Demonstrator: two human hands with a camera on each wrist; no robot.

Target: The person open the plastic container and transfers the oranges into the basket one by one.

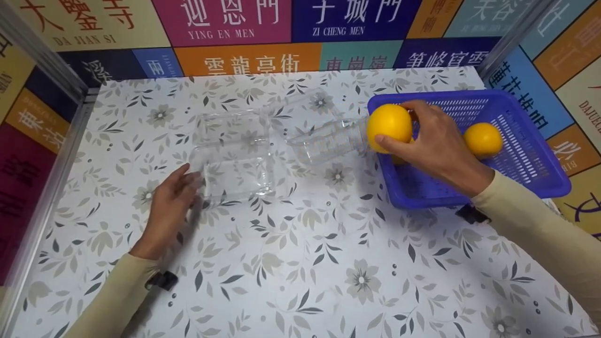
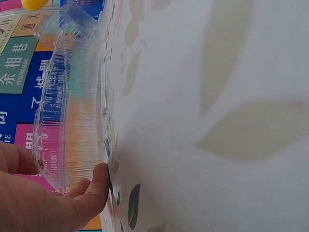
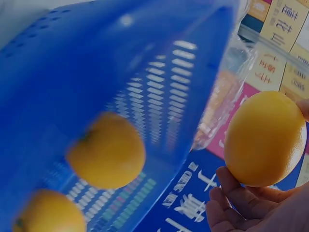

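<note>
My right hand (image 1: pixel 434 141) grips a round orange (image 1: pixel 389 127) between thumb and fingers, above the left rim of a blue-purple plastic basket (image 1: pixel 479 199). Inside the basket lies another orange (image 1: pixel 483 140); a further orange (image 3: pixel 50 215) is mostly hidden by the hand in the head view. On the table stands a clear plastic box (image 1: pixel 237 152) with moulded compartments. A second clear section (image 1: pixel 324 141) extends right from it towards the basket; whether they are joined I cannot tell. My left hand (image 1: pixel 171 206) rests at the box's left end, fingers loosely bent against its edge.
A white table (image 1: pixel 291 286) with a leaf and flower pattern lies under everything. Colourful panels with large characters (image 1: pixel 235 23) rise behind it and at both sides. Metal frame posts (image 1: pixel 51 51) stand at the back corners.
</note>
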